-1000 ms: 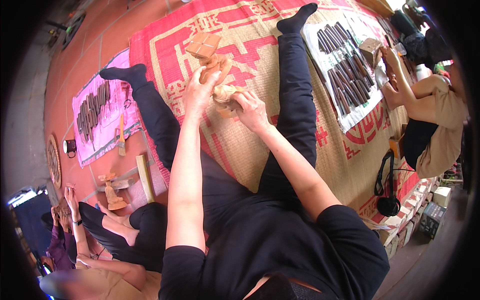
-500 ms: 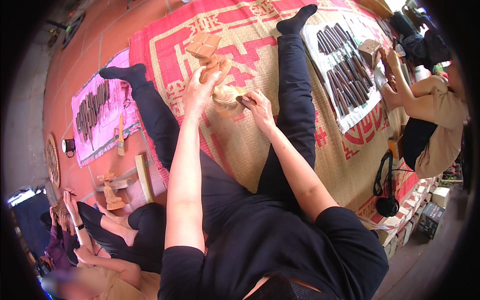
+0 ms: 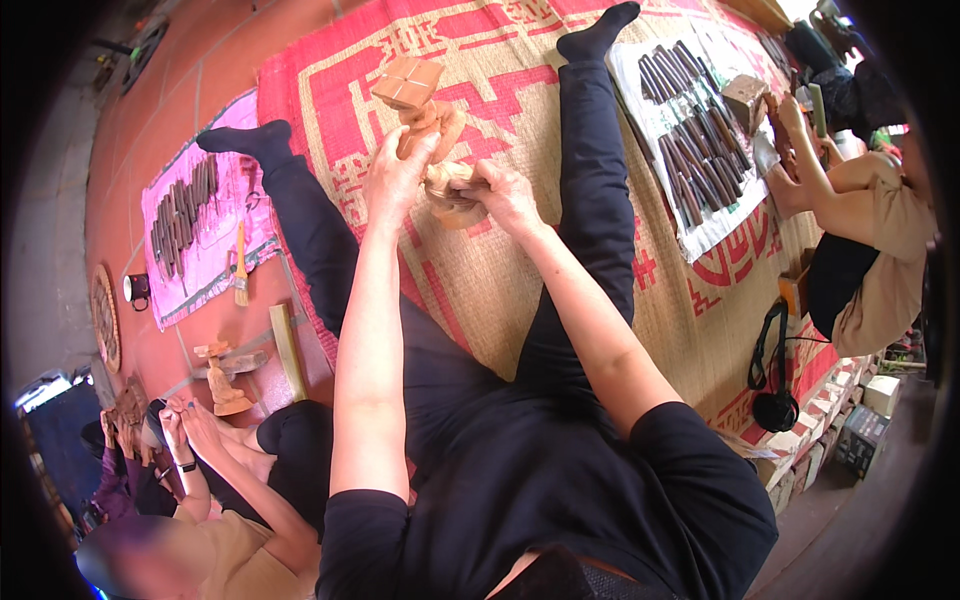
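Wooden carving (image 3: 432, 130) on woven mat (image 3: 520, 270): rigid, probably light; your left hand (image 3: 398, 178) clamped mid-body, right hand (image 3: 503, 195) wrapped round lower end; avoid thin parts

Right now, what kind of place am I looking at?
Probably a wood-carving workshop on a floor: both hands grip a pale carved wooden figure over a red-patterned woven straw mat, with rows of dark chisels on a white cloth.

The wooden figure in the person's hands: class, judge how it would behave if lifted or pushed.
The wooden figure looks rigid, carved from solid wood, so probably stiff and fairly heavy. Its square base is wider than the narrow body, so stood up it may resist tipping. Both hands, left hand and right hand, grip it, suggesting awkward bulk.
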`<state>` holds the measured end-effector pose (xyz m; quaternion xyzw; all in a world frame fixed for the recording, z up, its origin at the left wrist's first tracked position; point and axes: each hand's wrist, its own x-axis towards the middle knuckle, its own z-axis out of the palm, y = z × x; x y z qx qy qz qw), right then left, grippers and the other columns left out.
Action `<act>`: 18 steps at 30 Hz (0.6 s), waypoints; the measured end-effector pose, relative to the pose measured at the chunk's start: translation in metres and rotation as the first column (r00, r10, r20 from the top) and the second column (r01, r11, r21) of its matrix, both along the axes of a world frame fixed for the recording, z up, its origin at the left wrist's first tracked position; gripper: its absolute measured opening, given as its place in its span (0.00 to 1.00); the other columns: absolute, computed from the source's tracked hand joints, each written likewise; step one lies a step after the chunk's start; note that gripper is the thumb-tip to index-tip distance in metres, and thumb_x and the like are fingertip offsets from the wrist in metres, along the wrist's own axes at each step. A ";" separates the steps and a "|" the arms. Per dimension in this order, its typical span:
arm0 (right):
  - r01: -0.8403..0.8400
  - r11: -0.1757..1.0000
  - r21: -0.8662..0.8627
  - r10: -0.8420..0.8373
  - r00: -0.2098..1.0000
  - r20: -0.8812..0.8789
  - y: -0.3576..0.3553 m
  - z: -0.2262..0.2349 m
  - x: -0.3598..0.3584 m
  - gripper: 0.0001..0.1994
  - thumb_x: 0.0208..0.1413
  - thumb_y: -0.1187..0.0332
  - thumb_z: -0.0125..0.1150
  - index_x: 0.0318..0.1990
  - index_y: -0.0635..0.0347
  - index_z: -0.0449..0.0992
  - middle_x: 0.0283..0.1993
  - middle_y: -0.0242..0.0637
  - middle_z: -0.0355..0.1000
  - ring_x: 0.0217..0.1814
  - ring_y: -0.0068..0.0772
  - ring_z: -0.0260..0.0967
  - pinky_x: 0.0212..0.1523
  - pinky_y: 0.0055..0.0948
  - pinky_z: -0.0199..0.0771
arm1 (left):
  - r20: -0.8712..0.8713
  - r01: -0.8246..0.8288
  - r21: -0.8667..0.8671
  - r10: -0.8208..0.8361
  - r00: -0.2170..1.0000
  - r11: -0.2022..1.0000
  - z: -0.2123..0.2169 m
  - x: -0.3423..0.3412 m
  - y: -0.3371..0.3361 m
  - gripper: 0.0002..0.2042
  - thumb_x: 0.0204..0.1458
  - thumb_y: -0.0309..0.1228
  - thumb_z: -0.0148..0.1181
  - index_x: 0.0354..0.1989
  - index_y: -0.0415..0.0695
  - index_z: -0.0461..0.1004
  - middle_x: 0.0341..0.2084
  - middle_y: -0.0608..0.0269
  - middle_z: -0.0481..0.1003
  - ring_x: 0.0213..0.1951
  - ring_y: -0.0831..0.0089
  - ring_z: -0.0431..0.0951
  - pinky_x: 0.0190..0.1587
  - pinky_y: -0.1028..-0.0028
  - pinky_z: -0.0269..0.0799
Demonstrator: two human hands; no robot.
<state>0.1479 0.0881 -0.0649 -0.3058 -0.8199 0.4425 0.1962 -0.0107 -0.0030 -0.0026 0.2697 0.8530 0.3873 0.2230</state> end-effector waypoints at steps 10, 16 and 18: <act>-0.040 0.999 -0.012 0.039 0.997 -0.064 -0.004 0.025 -0.009 0.13 0.51 0.59 0.69 0.30 0.57 0.73 0.31 0.35 0.71 0.37 0.38 0.74 0.35 0.38 0.72 | -0.064 0.016 -0.032 -0.018 0.998 0.999 0.003 0.003 0.000 0.41 0.47 0.65 0.56 0.62 0.47 0.68 0.57 0.47 0.72 0.59 0.54 0.72 0.60 0.60 0.65; 0.041 0.992 0.122 -0.048 0.997 0.060 0.022 -0.007 0.019 0.15 0.50 0.57 0.69 0.28 0.56 0.73 0.30 0.36 0.72 0.36 0.41 0.74 0.36 0.39 0.71 | -0.035 0.006 -0.037 -0.008 0.999 0.999 -0.004 0.001 0.000 0.40 0.47 0.65 0.56 0.62 0.48 0.68 0.56 0.48 0.73 0.58 0.54 0.73 0.59 0.60 0.66; 0.060 0.985 0.162 -0.054 0.998 -0.038 0.017 0.005 0.006 0.16 0.49 0.56 0.70 0.28 0.57 0.72 0.30 0.36 0.72 0.36 0.42 0.74 0.37 0.40 0.71 | -0.077 0.006 -0.010 -0.007 0.997 1.000 -0.002 0.002 -0.001 0.40 0.47 0.65 0.56 0.62 0.48 0.68 0.55 0.48 0.74 0.58 0.54 0.73 0.58 0.60 0.66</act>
